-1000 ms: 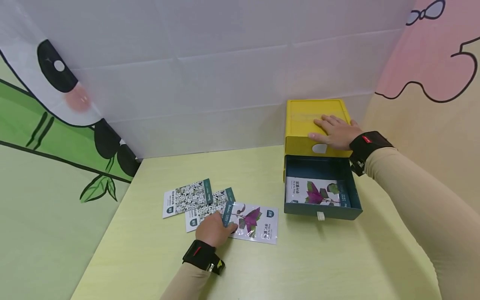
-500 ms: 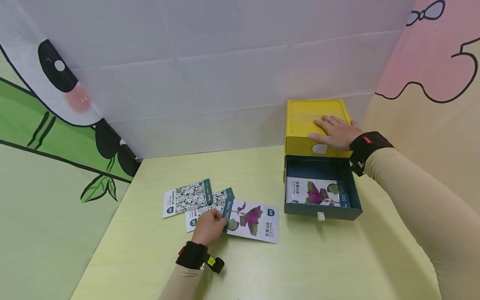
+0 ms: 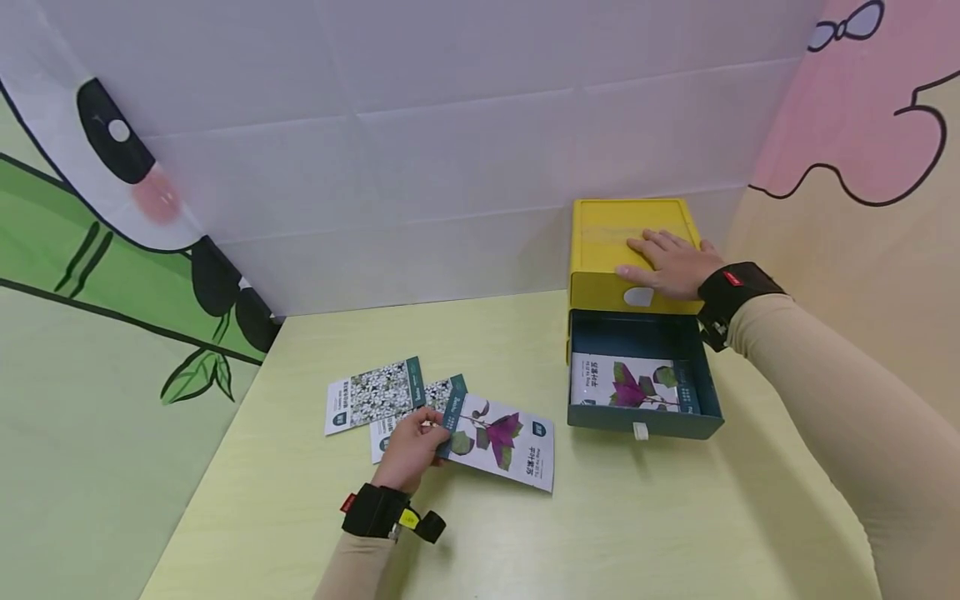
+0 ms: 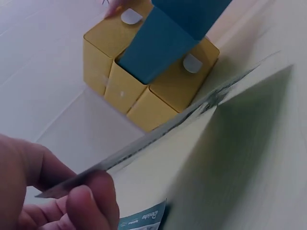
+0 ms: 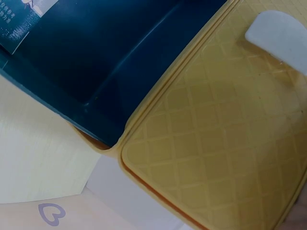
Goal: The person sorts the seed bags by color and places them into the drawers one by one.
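The pale yellow-green table (image 3: 517,546) spreads beneath both hands. On it, under the right hand (image 3: 671,267), stands a yellow plastic drawer box (image 3: 600,242). Nearer the person than that hand, a dark teal rectangular drawer (image 3: 682,427) juts from the box. A flat white-and-teal packet printed with purple leaves (image 3: 498,437) slants rightward from the left hand (image 3: 407,452), which pinches its teal end between thumb and fingers, likely because something so thin offers little else to grip; whether its far end touches the table I cannot tell. A similar purple-leaf packet (image 3: 622,383) lies flat in the drawer. Just beyond the left hand, two flat white-flower packets (image 3: 372,394) overlap. The right hand lies with fingers spread, seemingly steadying the box
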{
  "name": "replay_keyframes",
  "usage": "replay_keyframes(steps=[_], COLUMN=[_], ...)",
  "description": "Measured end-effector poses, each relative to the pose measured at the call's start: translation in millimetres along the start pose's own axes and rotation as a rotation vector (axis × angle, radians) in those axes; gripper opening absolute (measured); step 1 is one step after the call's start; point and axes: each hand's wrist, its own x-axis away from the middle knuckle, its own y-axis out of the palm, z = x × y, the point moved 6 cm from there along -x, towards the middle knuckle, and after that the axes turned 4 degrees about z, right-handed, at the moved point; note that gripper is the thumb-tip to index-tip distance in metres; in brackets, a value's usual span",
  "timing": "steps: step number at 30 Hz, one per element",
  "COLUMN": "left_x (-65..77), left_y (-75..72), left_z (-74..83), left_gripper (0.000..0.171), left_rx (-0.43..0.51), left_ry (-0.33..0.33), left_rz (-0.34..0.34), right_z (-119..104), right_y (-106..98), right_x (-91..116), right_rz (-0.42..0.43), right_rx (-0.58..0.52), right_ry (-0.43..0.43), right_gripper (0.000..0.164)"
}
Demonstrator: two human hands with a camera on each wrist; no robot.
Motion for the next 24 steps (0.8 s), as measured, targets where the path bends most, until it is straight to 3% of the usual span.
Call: replay_keyframes(steps=[10, 24], left_x=[8.3, 15.9], left_y=[-9.4, -18.5], left_z=[15.3, 68.1], left_gripper=[0.018, 0.018], left_rx=[0.1, 0.155], left_ry=[0.01, 0.129], left_rz=[0.042, 0.049], right_z=[-0.8, -2.2], right_y=[-1.1, 0.1], right_x=[1.2, 1.7], right_rz=[0.005, -0.005], right_rx=[-0.005, -0.01], right_ry=[0.005, -0.003], right_gripper=[0.091, 0.091])
